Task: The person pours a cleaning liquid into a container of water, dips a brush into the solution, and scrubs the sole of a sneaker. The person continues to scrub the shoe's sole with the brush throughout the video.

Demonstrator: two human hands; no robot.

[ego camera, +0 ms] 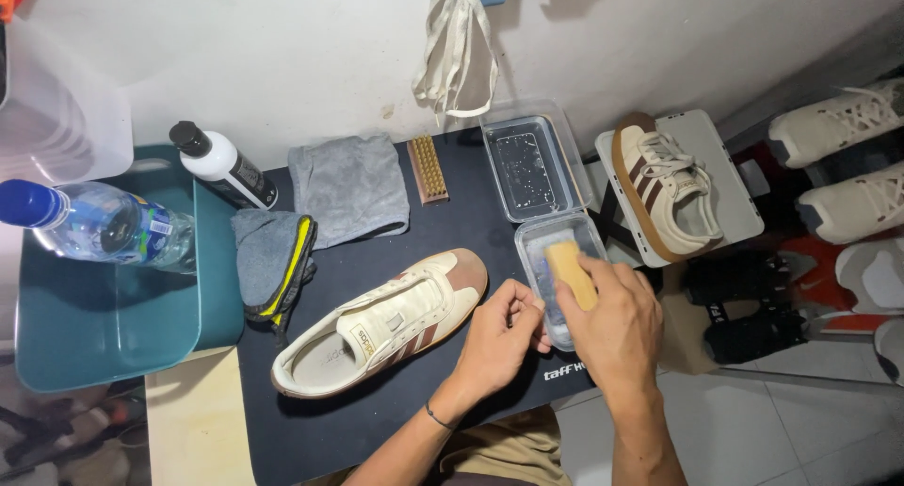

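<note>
- The right hand [617, 326], at lower centre-right of the frame, is closed around a tan wooden-backed brush [572, 272], holding it over or in the small clear plastic container [554, 236]; whether the bristles touch the liquid cannot be told.
- The left hand [499, 335], just left of it, is loosely curled with fingertips near the container's edge, gripping nothing visible.
- The cream leather sneaker with brown stripes [381, 321] lies unlaced on the black mat [452, 222] at centre, just beside the left hand and untouched by either.
- Judging by this, the work looks early: laces [459, 48] hang on the wall at top centre, the brush is apparently being loaded, and scrubbing of this shoe seems not yet done.
- Its partner shoe [664, 185] sits laced on a grey lid [716, 147] at right, seemingly untouched.
- Behind, upper left to centre: a black-capped white bottle [221, 166], grey cloths [350, 186], a second bristle brush [427, 169], and a water bottle [99, 224] on a teal tub [104, 326].
</note>
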